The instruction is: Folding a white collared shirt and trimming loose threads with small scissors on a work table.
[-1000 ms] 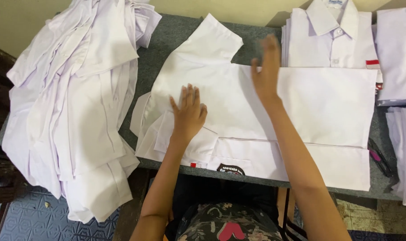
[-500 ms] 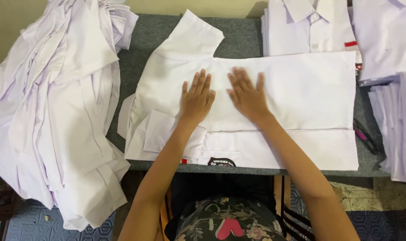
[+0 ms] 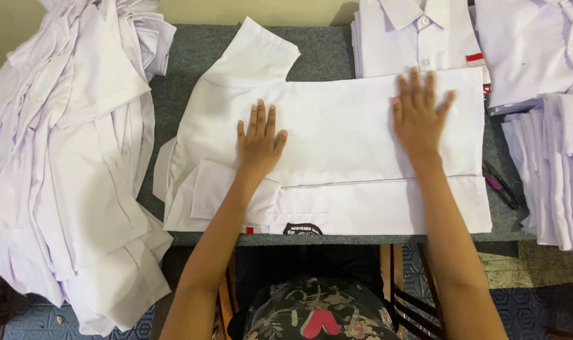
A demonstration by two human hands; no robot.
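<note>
A white short-sleeved shirt [image 3: 337,135] lies flat across the grey table [image 3: 198,56], one sleeve pointing toward the far side and a dark patch at its near edge. My left hand [image 3: 259,140] presses flat on the shirt's left part, fingers spread. My right hand [image 3: 418,113] lies flat on the shirt's right part, close to its far edge, fingers spread too. Neither hand holds anything.
A big heap of unfolded white shirts [image 3: 72,157] hangs over the table's left end. Folded white shirts [image 3: 418,34] are stacked at the back, with more stacks [image 3: 554,157] at the right. A pink-handled tool [image 3: 502,186] lies by the shirt's right edge.
My right hand has slid from the middle of the shirt out to its right part. My left hand has stayed on the left part.
</note>
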